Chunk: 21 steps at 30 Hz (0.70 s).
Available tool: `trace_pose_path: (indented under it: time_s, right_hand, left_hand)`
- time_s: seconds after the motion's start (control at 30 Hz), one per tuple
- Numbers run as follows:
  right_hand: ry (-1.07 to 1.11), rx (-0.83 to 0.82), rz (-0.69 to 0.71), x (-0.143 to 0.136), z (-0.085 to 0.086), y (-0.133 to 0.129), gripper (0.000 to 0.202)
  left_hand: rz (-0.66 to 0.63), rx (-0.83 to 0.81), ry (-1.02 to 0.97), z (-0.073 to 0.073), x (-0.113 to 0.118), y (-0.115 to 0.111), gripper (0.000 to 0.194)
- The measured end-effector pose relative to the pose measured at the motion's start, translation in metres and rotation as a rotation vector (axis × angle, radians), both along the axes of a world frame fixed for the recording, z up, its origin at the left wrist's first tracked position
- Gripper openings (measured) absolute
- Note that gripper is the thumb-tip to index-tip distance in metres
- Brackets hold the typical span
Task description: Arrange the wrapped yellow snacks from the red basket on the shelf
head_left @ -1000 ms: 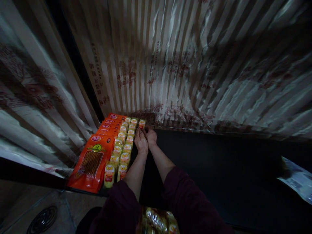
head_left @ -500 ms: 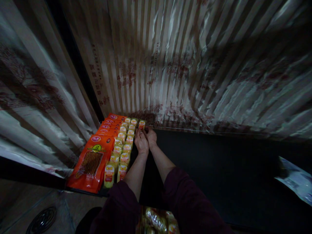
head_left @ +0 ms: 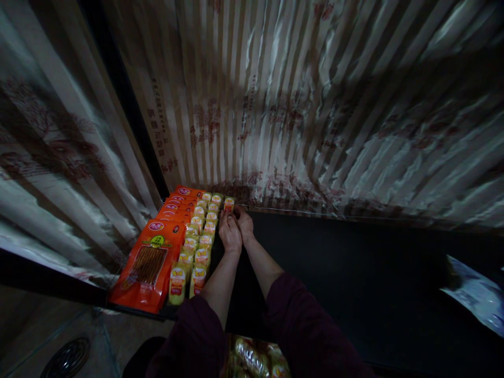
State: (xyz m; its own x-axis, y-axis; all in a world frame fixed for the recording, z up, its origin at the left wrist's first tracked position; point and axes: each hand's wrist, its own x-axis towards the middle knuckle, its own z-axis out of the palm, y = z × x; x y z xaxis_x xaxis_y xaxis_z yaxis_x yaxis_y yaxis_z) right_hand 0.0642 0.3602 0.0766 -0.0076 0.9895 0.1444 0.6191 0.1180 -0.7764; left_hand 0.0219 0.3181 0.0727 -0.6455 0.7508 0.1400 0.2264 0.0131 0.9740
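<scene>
Both my hands meet around one small yellow snack packet (head_left: pixel 229 205) at the far end of the black shelf, by the back wall. My left hand (head_left: pixel 230 233) has its fingers closed on the packet's near side. Close against it, my right hand (head_left: pixel 244 223) curls round the packet's right side; its fingertips are partly hidden. Just left of my hands run two rows of the same yellow packets (head_left: pixel 202 256), overlapping one behind another. Beyond those rows lie orange snack bags (head_left: pixel 149 262) in a leaning row, the front one showing brown sticks through its window.
Striped, crinkled paper (head_left: pixel 275 131) covers the back and left walls. A silvery bag (head_left: pixel 474 294) lies on the right of the black shelf (head_left: pixel 334 273). Below my forearms, shiny wrapped packets (head_left: pixel 252 359) show. A dark coil (head_left: pixel 65 357) is on the floor.
My hands stay around the yellow packet in almost the same place. The whole view has shifted slightly; the rows of packets and bags have not changed.
</scene>
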Motion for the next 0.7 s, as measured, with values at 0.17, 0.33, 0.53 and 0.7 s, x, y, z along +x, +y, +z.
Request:
trace_pose_path:
  time_s: [0.17, 0.33, 0.53, 0.7]
  right_hand:
    - [0.052, -0.01, -0.026, 0.001, -0.003, 0.0, 0.03]
    - [0.092, 0.0, -0.037, 0.003, -0.003, -0.006, 0.028]
    - [0.078, -0.07, -0.069, 0.011, 0.001, -0.025, 0.027]
    - [0.103, -0.096, -0.075, 0.02, 0.001, -0.048, 0.023]
  left_hand:
    - [0.006, 0.002, 0.017, -0.001, 0.002, -0.002, 0.042]
    - [0.064, 0.002, 0.092, 0.003, 0.003, -0.009, 0.039]
    - [0.032, -0.023, 0.095, 0.008, 0.01, -0.026, 0.037]
    - [-0.029, -0.112, 0.052, 0.012, 0.015, -0.048, 0.032]
